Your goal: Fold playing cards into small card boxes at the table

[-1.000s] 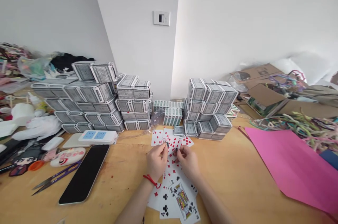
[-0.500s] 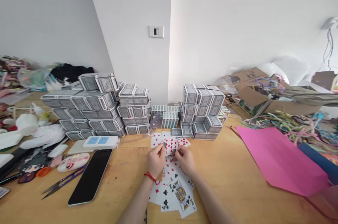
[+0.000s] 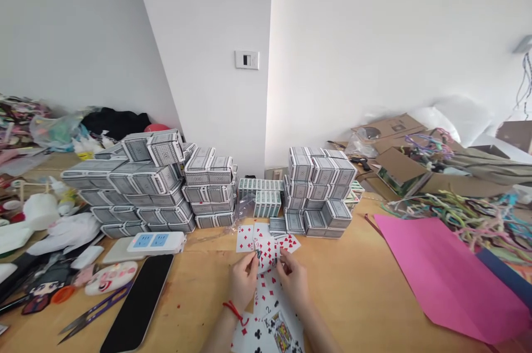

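The left hand (image 3: 244,277) and right hand (image 3: 293,277) pinch opposite edges of a white rectangular playing card (image 3: 267,257) printed with red diamonds, between them. Nearer me than both hands, a colourful king card (image 3: 281,334) reads "K". Bare tan wooden tabletop (image 3: 347,284) stretches rightward from the right hand to a bright pink sheet (image 3: 449,281).

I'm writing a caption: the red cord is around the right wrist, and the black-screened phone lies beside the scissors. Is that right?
Not quite: the head view shows the red cord around the left wrist; the black-screened phone lies beside the scissors.
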A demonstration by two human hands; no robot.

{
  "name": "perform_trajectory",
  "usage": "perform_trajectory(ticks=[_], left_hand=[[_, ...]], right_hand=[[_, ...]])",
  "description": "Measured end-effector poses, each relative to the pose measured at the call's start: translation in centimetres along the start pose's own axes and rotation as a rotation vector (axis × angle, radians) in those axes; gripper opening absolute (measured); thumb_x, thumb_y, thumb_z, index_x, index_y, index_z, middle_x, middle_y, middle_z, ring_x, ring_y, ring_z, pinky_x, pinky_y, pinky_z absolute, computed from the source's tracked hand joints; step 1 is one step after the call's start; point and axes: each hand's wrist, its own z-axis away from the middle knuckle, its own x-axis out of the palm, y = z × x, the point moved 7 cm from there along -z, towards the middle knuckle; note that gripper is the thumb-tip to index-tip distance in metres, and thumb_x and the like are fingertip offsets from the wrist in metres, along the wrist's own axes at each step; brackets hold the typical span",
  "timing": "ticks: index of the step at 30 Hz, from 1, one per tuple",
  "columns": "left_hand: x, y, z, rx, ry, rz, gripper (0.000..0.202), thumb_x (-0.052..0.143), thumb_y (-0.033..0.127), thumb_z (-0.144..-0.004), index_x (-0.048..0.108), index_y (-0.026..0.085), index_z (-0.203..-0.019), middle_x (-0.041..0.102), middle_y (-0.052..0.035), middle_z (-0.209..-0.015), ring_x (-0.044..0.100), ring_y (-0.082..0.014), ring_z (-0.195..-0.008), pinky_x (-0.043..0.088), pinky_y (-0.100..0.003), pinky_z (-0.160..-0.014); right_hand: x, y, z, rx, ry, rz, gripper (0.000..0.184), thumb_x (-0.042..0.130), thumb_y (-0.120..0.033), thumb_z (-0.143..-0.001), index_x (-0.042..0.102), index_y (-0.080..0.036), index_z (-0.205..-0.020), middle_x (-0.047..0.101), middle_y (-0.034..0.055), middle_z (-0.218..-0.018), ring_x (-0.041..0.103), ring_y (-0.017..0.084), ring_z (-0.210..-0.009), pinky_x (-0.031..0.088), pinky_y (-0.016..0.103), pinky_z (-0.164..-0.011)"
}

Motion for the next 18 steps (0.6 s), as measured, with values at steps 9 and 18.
perform_trajectory(ticks=[9, 18], left_hand=[[0.1, 0.7, 0.2, 0.131, -0.003, -0.095, 0.028, 0.041, 0.031, -0.083, 0.063, 0.017, -0.072, 0.064, -0.0039, -0.058, 0.059, -0.0131, -0.051, 0.048, -0.022, -0.052], [0.0, 0.4, -0.1, 0.088, 0.005, -0.071, 0.027, 0.041, 0.031, -0.084, 0.062, 0.017, -0.075, 0.065, -0.0038, -0.061, 0.060, -0.0133, -0.052, 0.048, -0.022, -0.050]], right_hand=[[-0.1, 0.2, 0.3, 0.068, 0.056, 0.000, 0.026, 0.048, -0.043, -0.074, 0.053, -0.019, -0.063, 0.055, -0.0011, -0.048, 0.049, 0.013, -0.041, 0.038, 0.021, -0.043], [0.6, -0.1, -0.2, 0.086, -0.108, -0.268, 0.033, 0.044, -0.046, -0.078, 0.052, -0.018, -0.095, 0.049, -0.0051, -0.052, 0.046, 0.011, -0.038, 0.041, 0.021, -0.040]])
